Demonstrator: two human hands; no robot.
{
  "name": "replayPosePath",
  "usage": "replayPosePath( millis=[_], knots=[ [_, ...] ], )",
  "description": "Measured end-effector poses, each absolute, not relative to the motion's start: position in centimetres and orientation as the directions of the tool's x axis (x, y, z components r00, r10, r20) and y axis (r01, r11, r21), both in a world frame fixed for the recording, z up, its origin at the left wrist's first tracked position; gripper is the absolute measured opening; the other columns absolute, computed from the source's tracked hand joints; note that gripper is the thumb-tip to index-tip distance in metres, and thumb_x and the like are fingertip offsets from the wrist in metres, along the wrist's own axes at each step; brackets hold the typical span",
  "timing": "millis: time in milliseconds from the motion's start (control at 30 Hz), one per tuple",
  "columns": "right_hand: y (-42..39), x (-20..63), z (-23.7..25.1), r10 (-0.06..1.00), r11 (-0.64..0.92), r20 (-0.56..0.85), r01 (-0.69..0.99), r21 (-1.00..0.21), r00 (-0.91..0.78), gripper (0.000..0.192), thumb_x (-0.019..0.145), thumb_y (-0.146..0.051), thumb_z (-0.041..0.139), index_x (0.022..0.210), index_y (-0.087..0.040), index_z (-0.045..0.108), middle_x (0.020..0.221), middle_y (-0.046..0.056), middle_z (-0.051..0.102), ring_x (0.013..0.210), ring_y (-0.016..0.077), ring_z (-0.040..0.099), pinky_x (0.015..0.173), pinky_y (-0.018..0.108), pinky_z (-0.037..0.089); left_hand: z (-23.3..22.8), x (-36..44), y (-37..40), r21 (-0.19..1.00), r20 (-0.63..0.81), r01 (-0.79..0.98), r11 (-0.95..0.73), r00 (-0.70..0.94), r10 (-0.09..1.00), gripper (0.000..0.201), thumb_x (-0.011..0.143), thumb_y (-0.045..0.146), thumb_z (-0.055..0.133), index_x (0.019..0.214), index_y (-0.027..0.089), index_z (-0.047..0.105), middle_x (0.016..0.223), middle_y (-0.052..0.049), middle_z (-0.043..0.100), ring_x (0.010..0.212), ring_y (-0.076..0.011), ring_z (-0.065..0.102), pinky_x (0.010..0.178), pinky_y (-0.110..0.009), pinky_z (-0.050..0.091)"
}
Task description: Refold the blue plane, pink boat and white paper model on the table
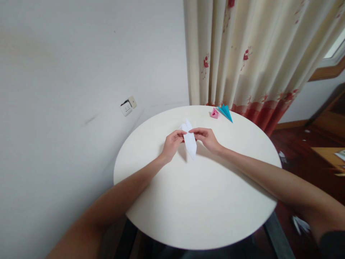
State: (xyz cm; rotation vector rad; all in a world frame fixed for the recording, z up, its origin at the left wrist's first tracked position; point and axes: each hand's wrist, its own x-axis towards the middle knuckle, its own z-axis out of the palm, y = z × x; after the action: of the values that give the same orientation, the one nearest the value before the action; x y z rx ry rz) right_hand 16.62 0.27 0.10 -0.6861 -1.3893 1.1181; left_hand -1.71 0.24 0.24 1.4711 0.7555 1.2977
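Note:
A folded piece of white paper [191, 144], long and pointed at its near end, is held between both hands just above the table. My left hand [173, 142] pinches its left edge, thumb on the upper face. From the other side, my right hand [206, 138] grips the right edge with thumb and fingers. Narrow points of the paper stick up at its far end. The fingers under the sheet are partly hidden.
The white round table [199, 205] stands against a wall with a socket [126, 108]. A pink folded paper piece [214, 113] and a blue paper plane [225, 112] lie at its far edge. Behind them hangs a patterned curtain [242, 54].

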Motion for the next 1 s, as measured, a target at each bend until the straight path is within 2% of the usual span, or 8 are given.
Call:
replayPosePath(
  millis=[233, 367, 533, 667, 767, 867, 1000],
  knots=[
    [0.2, 16.6, 0.3, 0.896, 0.386, 0.413, -0.174, -0.906, -0.163, 0.028, 0.066, -0.028, 0.075, 0.091, -0.016, 0.076, 0.085, 0.005, 0.072, 0.075, 0.0168, 0.061, 0.07, 0.031, 0.048, 0.3, -1.9, 0.3, 0.929, 0.363, -0.184, -0.321, 0.278, 0.89, 0.025, 0.073, 0.021, 0.072, 0.098, 0.017, 0.067, 0.099, -0.006, 0.07, 0.095, -0.0191, 0.066, 0.088, -0.031, 0.048],
    [0.1, 16.7, 0.4, 0.892, 0.403, 0.425, -0.151, -0.902, -0.155, 0.03, 0.067, -0.035, 0.077, 0.091, -0.017, 0.076, 0.084, 0.005, 0.072, 0.073, 0.0163, 0.059, 0.07, 0.031, 0.048, 0.5, -1.9, 0.1, 0.924, 0.377, -0.176, -0.339, 0.269, 0.886, 0.027, 0.075, 0.028, 0.075, 0.099, 0.017, 0.068, 0.101, -0.007, 0.07, 0.095, -0.0191, 0.065, 0.087, -0.031, 0.048],
    [0.1, 16.7, 0.4, 0.893, 0.424, 0.429, -0.069, -0.903, -0.134, 0.03, 0.072, -0.046, 0.075, 0.079, -0.017, 0.075, 0.076, 0.004, 0.07, 0.068, 0.0156, 0.056, 0.068, 0.031, 0.048, 0.7, -1.8, -0.1, 0.924, 0.38, -0.072, -0.375, 0.246, 0.892, 0.025, 0.078, 0.038, 0.076, 0.091, 0.016, 0.072, 0.091, -0.006, 0.072, 0.088, -0.0188, 0.065, 0.085, -0.031, 0.048],
    [0.3, 16.5, 0.1, 0.9, 0.426, 0.427, -0.027, -0.904, -0.087, 0.029, 0.071, -0.045, 0.074, 0.069, -0.016, 0.071, 0.068, 0.003, 0.067, 0.064, 0.0149, 0.055, 0.064, 0.03, 0.046, 0.4, -1.6, -0.2, 0.921, 0.384, -0.013, -0.389, 0.202, 0.901, 0.026, 0.079, 0.041, 0.075, 0.079, 0.016, 0.071, 0.083, -0.005, 0.072, 0.081, -0.0182, 0.065, 0.08, -0.031, 0.048],
    [0.4, 16.4, -0.2, 0.907, 0.417, 0.417, -0.019, -0.909, -0.063, 0.029, 0.071, -0.044, 0.075, 0.068, -0.016, 0.07, 0.065, 0.003, 0.065, 0.061, 0.014, 0.054, 0.06, 0.029, 0.045, 0.2, -1.5, -0.2, 0.913, 0.401, -0.003, -0.407, 0.175, 0.899, 0.023, 0.079, 0.039, 0.073, 0.08, 0.016, 0.07, 0.082, -0.004, 0.071, 0.079, -0.0179, 0.065, 0.078, -0.031, 0.049],
    [0.4, 16.3, -0.4, 0.906, 0.419, 0.419, -0.018, -0.908, -0.055, 0.029, 0.07, -0.043, 0.076, 0.068, -0.016, 0.066, 0.063, 0.002, 0.063, 0.059, 0.0132, 0.053, 0.059, 0.028, 0.044, 0.2, -1.3, -0.2, 0.9, 0.434, -0.028, -0.434, 0.15, 0.889, 0.022, 0.078, 0.034, 0.074, 0.089, 0.018, 0.064, 0.079, -0.002, 0.069, 0.076, -0.0154, 0.064, 0.074, -0.028, 0.048],
    [0.4, 16.1, -0.7, 0.893, 0.442, 0.447, -0.081, -0.894, -0.062, 0.029, 0.069, -0.039, 0.077, 0.074, -0.018, 0.059, 0.064, -0.002, 0.06, 0.058, 0.0118, 0.054, 0.058, 0.027, 0.044, 0.3, -1.2, -0.3, 0.899, 0.437, -0.061, -0.433, 0.148, 0.887, 0.035, 0.078, 0.029, 0.074, 0.1, 0.023, 0.047, 0.068, 0.006, 0.062, 0.065, -0.0123, 0.06, 0.067, -0.024, 0.044]
  ],
)
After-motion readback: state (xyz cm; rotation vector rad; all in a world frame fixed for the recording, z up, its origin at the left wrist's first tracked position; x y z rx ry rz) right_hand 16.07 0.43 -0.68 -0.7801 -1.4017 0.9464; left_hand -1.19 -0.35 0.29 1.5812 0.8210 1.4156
